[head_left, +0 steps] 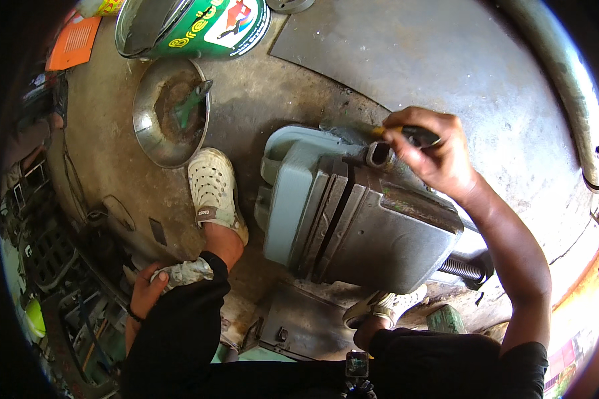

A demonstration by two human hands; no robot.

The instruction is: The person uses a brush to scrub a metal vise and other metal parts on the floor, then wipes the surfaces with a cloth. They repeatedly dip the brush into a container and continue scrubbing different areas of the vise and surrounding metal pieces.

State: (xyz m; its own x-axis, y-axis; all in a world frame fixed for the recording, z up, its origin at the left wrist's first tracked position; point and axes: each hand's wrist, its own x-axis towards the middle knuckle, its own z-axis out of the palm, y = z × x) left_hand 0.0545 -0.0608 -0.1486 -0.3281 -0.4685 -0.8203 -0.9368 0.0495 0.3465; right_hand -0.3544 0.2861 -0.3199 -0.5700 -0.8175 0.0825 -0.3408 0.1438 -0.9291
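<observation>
A heavy bench vise [406, 233] lies on the floor between my feet, bare dark metal at its jaws and light grey-blue on its left part [289, 206]. My right hand [439, 153] is closed around a yellow-and-black-handled tool [379, 132] above the vise's far edge. The tool's working end is smeared by motion, so its kind and whether it touches the vise cannot be told. By my left knee, my left hand [146, 291] grips a crumpled greyish-white rag [186, 274].
Beyond my left shoe [213, 186] sits a round metal pan [142, 123] holding a green-handled tool [192, 105]. A green bucket [186, 33] stands behind it. A flat metal sheet [379, 53] lies at the far side, a thick pipe [566, 80] at right. Metal frames [53, 259] crowd the left.
</observation>
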